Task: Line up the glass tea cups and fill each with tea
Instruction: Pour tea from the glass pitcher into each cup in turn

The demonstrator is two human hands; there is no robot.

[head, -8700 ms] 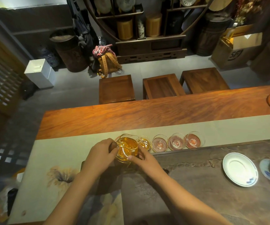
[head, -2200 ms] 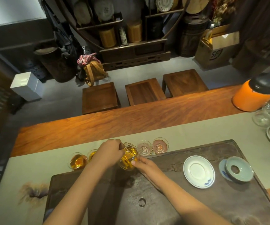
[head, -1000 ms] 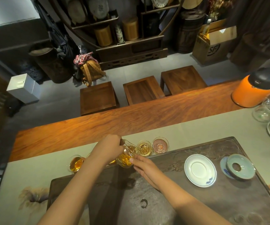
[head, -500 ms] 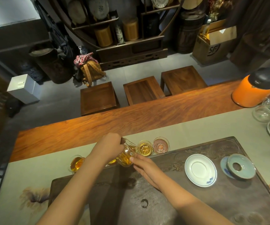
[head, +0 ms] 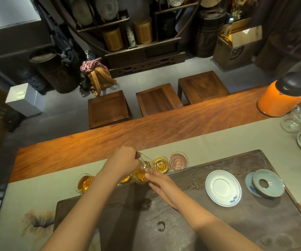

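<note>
A row of small glass tea cups stands on the grey-green runner along the far edge of the dark tea tray (head: 254, 214). The leftmost cup (head: 85, 183) holds amber tea. Another filled cup (head: 161, 163) sits right of the pitcher, and the rightmost cup (head: 178, 161) holds no tea. My left hand (head: 122, 163) grips a glass pitcher (head: 141, 173) of tea, tilted toward the filled cup beside it. My right hand (head: 161, 185) touches the pitcher's lower side with its fingertips. My left arm hides the cups between.
A white saucer (head: 223, 187) and a blue-green lid on a saucer (head: 268, 184) lie on the tray's right part. An orange kettle (head: 280, 98) and glassware (head: 292, 124) stand at the far right. Three wooden stools sit beyond the table.
The pitcher has moved along the row from the left cups to the cup second from the right, which now holds tea. Over the last half second little has changed.
</note>
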